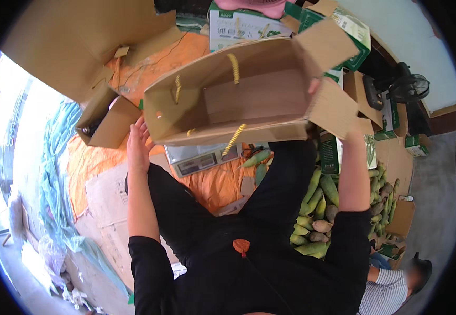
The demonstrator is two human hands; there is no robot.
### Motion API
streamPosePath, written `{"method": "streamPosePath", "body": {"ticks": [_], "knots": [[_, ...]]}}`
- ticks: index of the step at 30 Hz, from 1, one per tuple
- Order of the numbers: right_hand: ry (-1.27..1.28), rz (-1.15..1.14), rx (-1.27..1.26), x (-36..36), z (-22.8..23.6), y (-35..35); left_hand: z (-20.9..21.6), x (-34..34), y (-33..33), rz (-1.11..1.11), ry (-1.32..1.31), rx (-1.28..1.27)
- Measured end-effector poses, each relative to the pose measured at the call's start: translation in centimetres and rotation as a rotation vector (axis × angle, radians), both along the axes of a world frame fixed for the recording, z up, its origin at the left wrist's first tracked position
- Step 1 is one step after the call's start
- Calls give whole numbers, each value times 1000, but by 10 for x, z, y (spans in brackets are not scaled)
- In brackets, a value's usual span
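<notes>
A cardboard box (259,100) with yellow rope handles is raised in front of me, its open top facing me and two flaps folded outward at its right end. My right hand (314,86) holds that end; a flap hides most of it, leaving only fingertips in sight. My left hand (139,140) is beside the box's left end, fingers stretched out; whether they touch the wall I cannot tell. Below the box, a scale (202,160) with a display panel is partly covered. Several green radishes (320,205) are piled by my right leg.
Orange sheeting (209,189) and flattened cardboard (109,194) cover the floor. A smaller carton (113,123) stands at left. White and green boxes (249,29) are at the back, and a black fan (409,86) at right. Another person in a striped shirt (383,294) is at lower right.
</notes>
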State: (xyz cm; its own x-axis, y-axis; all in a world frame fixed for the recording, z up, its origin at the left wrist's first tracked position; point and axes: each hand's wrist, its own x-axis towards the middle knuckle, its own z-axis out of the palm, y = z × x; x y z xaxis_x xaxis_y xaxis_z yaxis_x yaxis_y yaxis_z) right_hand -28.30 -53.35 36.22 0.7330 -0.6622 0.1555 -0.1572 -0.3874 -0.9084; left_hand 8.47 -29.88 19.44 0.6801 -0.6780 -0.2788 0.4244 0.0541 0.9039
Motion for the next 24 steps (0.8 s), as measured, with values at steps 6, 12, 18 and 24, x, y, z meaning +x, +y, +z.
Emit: {"method": "streamPosePath", "body": {"ticks": [6,12,18,24], "knots": [[-142,78,315,63,-68,0,-31,25,24,34,-246,277],[211,-86,554,54,-139,-43,-47,33,31,13,-416,388],[363,-109,242,11,-161,-61,-56,49,31,-73,-631,663],[381,-468,297,-112,-201,-42,-52,26,22,-76,-604,455]]}}
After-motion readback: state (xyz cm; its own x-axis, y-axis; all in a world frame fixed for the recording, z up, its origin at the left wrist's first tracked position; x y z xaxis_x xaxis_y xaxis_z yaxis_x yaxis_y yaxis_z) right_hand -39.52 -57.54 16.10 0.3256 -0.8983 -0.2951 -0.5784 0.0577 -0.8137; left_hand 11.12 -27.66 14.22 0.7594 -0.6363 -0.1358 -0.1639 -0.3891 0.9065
